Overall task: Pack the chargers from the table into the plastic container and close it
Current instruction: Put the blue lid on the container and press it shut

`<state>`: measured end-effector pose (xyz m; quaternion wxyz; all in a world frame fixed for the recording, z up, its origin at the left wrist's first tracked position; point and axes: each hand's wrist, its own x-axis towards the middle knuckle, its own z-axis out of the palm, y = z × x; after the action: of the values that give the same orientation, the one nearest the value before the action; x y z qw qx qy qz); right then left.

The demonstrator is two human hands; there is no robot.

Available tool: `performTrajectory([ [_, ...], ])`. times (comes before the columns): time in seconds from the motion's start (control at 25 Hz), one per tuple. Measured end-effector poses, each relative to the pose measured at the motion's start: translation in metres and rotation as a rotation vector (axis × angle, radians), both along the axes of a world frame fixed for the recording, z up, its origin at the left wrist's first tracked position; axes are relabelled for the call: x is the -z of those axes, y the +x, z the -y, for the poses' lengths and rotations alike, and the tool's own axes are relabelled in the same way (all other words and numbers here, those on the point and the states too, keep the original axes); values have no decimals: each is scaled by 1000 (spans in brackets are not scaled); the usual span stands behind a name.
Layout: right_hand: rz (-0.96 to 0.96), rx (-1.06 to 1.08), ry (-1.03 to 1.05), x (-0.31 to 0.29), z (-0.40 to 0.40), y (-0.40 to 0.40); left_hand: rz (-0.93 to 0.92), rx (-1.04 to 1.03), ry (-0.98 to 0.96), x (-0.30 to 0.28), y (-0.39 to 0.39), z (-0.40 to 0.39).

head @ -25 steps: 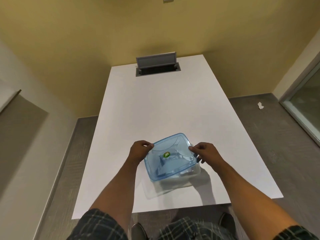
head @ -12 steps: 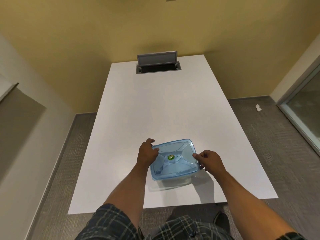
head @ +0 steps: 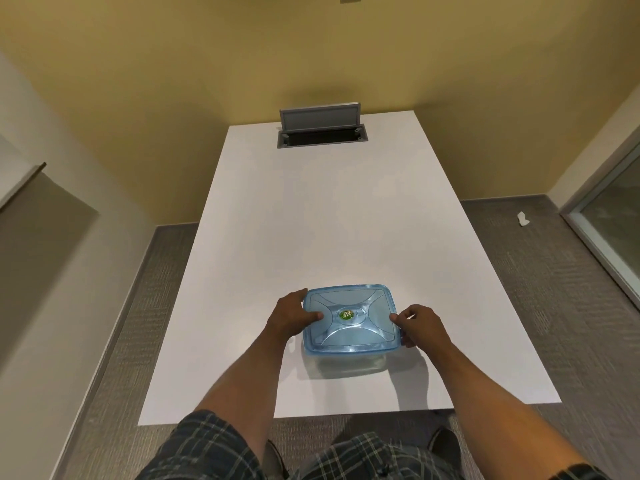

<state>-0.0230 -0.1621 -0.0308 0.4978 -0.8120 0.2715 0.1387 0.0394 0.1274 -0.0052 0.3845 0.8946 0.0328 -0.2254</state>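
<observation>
Near the worktop's [head: 311,220] front edge, both hands — left hand [head: 289,318] and right hand [head: 420,329] — are gripping the blue lid [head: 349,318] down onto the plastic container [head: 346,363], no chargers showing outside — only sealing seemingly remaining.

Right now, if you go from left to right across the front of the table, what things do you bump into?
Left hand → blue lid on the container → right hand.

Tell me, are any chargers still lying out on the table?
No, the white table shows only the lidded container with the left hand and right hand on its sides.
</observation>
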Motion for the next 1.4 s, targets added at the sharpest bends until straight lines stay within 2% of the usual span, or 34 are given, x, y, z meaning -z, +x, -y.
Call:
performTrajectory([
  [0.16,6,-57,-58,-5,0,5,18,91,102,1,1,1],
  [0.36,55,-435,-426,-10,-4,12,-20,268,322,0,7,4],
  [0.44,86,-563,-502,-12,-3,15,-41,373,436,-2,12,7],
  [0.6,38,-800,-639,-21,-3,30,-75,484,545,-8,18,9],
  [0.76,-79,-924,-772,-37,-4,43,-131,612,641,-15,22,8],
  [1.12,-165,-1144,-991,-58,-21,50,-39,662,748,-15,17,11],
  [1.4,-154,-1152,-986,-60,-22,43,43,652,816,-8,8,10],
])
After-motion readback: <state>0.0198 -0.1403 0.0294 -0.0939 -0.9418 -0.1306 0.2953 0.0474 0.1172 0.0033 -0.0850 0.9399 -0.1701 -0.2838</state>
